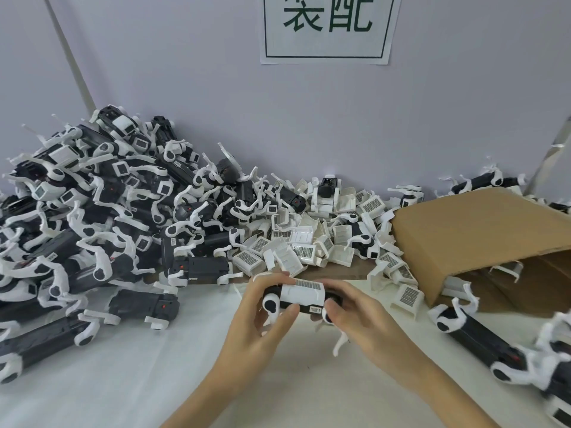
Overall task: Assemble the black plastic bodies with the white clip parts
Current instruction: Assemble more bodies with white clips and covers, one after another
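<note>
Head view: at lower centre of the frame a black body (304, 307) is held between both hands above the white table (160, 381). A white clip (304, 292) with a barcode label is seated on its top side. The left hand (262, 316) is curled round the body's left end, its thumb laid along the near side and its fingers wrapped over the far edge. The right hand (355, 310) is curled round the right end, thumb pressed on the near face, fingers hooked behind (their tips are hidden). White legs are seen hanging below the body.

A big heap of finished units (92, 211) is piled at the left of the frame, against the grey wall (185, 72). Loose clips (302, 242) are scattered at centre, just beyond the hands. A cardboard box (482, 233) is tipped on its side at the right, with more pieces spilled in front of it. A paper sign (327, 29) is fixed at the top centre.
</note>
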